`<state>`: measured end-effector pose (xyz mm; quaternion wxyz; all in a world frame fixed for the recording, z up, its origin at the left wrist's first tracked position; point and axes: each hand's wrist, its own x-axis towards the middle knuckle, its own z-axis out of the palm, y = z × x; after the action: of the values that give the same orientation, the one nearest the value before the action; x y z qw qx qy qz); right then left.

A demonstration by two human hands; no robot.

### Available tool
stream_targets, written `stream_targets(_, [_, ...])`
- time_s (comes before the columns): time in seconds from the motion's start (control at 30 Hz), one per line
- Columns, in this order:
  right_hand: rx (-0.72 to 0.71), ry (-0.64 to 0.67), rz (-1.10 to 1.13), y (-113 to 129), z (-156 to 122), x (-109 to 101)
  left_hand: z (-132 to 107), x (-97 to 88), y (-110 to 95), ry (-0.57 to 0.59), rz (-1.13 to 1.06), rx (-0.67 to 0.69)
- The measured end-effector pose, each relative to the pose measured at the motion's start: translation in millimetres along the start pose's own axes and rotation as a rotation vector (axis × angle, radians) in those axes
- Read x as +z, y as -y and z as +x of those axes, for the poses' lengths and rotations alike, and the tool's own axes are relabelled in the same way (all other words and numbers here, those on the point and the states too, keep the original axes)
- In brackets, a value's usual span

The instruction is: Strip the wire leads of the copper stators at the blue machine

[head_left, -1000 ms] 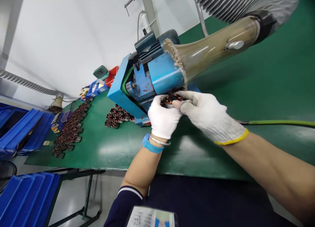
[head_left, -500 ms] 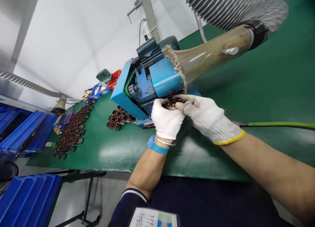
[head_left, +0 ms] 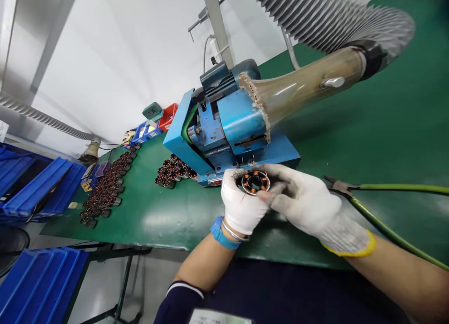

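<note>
Both my hands wear white knit gloves and hold one small round stator [head_left: 256, 182] with copper windings between them. My left hand [head_left: 240, 203] grips it from the left, fingers curled round its rim. My right hand [head_left: 308, 203] pinches it from the right with thumb and fingers. The stator sits just in front of the blue bench machine [head_left: 224, 122], a little above the green table [head_left: 157, 211].
A clear suction funnel [head_left: 308, 85] on a ribbed hose meets the machine. Several stators [head_left: 173, 170] lie beside the machine, and a longer row of stators [head_left: 107, 186] lies further left. Pliers with green handles [head_left: 386, 193] rest at right. Blue bins [head_left: 38, 186] stand at left.
Both hands have drawn the stator back from the machine's opening toward me, and its copper-wound face now points up at the camera.
</note>
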<state>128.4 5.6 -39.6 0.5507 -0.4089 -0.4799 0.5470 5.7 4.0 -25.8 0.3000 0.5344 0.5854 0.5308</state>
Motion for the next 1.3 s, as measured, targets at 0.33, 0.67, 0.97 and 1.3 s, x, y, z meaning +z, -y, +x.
stream_targets(0.33, [-0.049, -0.054, -0.105, 9.7, 13.5, -1.3, 5.5, 1.8, -0.4, 0.034, -0.027, -0.091])
stream_targets(0.67, [0.164, -0.241, 0.159, 10.9, 34.6, 8.8, 11.1, -0.7, -2.0, 0.202, -0.093, -0.058])
stream_targets(0.97, [0.202, -0.338, 0.265, 15.2, 42.7, -6.9, 12.3, -1.1, -4.3, 0.064, 0.048, -0.050])
stream_targets(1.3, [0.095, -0.045, 0.214, 14.2, 50.8, 18.7, 43.1, 7.5, -15.0, -0.046, 0.179, -0.032])
